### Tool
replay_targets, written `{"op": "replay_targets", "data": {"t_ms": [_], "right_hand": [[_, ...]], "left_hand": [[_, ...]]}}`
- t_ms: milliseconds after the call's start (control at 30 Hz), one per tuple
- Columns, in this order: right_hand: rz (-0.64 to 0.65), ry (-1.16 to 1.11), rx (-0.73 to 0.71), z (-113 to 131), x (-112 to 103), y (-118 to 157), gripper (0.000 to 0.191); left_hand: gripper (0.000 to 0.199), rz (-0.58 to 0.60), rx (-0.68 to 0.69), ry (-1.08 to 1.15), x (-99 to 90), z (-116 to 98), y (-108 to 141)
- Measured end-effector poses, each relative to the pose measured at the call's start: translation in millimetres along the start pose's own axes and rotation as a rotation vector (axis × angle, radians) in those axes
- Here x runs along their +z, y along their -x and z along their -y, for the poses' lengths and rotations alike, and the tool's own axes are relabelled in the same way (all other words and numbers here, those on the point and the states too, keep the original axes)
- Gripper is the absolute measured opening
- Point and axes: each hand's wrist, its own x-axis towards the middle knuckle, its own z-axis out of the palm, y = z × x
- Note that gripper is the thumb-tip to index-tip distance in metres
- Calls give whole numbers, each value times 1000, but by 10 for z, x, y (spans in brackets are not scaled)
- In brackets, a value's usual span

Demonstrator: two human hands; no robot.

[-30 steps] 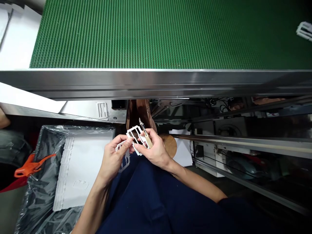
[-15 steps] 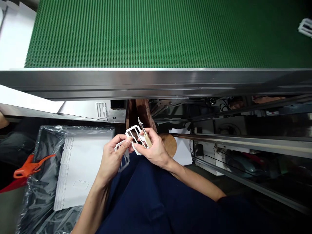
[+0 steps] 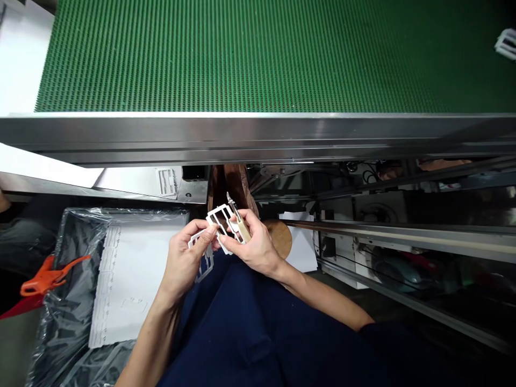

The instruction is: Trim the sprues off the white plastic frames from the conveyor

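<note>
In front of my lap, my left hand (image 3: 186, 260) pinches white slotted plastic frames between thumb and fingers. One white frame (image 3: 218, 210) is tilted up between both hands; another frame (image 3: 207, 267) hangs below my left fingers. My right hand (image 3: 258, 244) is wrapped round a hand tool (image 3: 243, 228) with a cream handle and a slim pointed metal end, which points up and away. The right thumb also presses on the upper frame's edge. Where the tool's handle ends inside the palm is hidden.
A green ribbed conveyor belt (image 3: 226, 59) with a metal rail (image 3: 258, 131) crosses ahead, a white part (image 3: 506, 44) at its right. A plastic-lined bin (image 3: 68, 322) holding white parts stands left, beside an orange-handled tool (image 3: 46, 279). Another frame (image 3: 166, 181) lies on the ledge. A round brown stool top (image 3: 281, 239) is to the right.
Both hands and the frames have shifted very slightly left, with the grip unchanged. The pointed tool stays in my right hand.
</note>
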Motion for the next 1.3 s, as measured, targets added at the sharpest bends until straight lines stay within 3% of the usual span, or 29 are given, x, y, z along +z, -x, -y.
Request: {"op": "replay_targets", "data": {"t_ms": [333,833,1300], "right_hand": [[-14,27,-23,48,0,-30,36],[-9,-58,31,22,19,-34,36],[-36,92,-27,67,24,-26,35]], "left_hand": [[15,-10,37,-15,16,-24,-12],[14,12,-25,48,2,13,-42],[15,3,36,6,3,-6,-29]]}}
